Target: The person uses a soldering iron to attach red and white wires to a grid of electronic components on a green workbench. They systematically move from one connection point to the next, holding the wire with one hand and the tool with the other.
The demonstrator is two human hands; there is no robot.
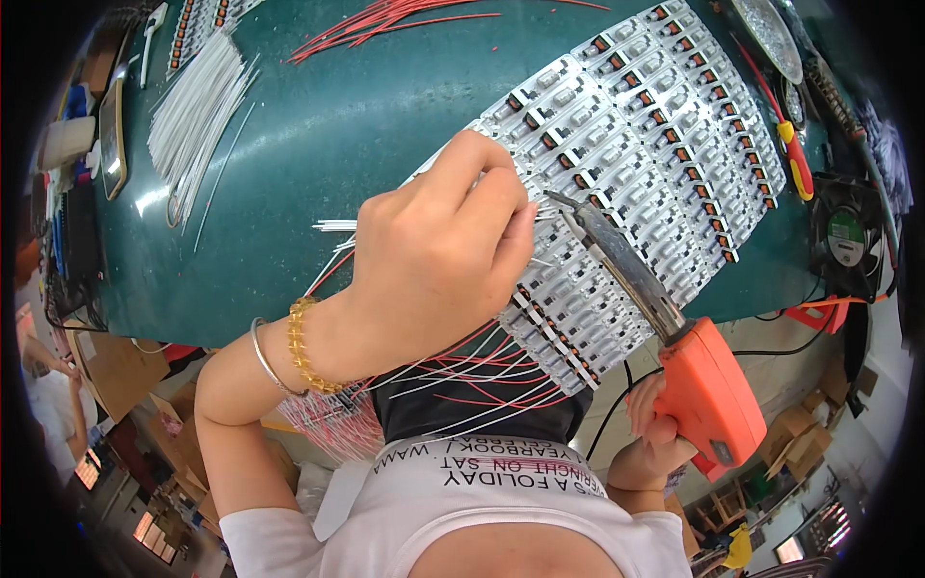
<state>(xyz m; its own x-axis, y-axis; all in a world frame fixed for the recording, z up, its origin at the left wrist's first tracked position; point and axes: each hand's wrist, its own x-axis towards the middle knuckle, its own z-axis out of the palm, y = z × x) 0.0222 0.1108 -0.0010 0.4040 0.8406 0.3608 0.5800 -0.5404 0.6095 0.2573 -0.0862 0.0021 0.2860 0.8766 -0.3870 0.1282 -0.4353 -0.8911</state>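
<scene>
My right hand [657, 424] is wrapped round the handle of an orange soldering gun [711, 390]. The gun's dark tip reaches a panel of small white-and-silver circuit modules [636, 144], close to my left fingertips. My left hand [443, 236] is closed in a pinch over the panel's left part. White wires [333, 225] stick out from behind that hand, and it appears to hold them; the grip itself is hidden. Red and white wires [482, 371] trail from the panel's near edge over my lap.
A bundle of white wires [198, 116] lies at the left of the green table [279, 173], near a phone [113, 140]. Red wires [385, 24] lie at the back. To the right are a screwdriver [798, 159], a black fan [848, 236] and a black cable [780, 353].
</scene>
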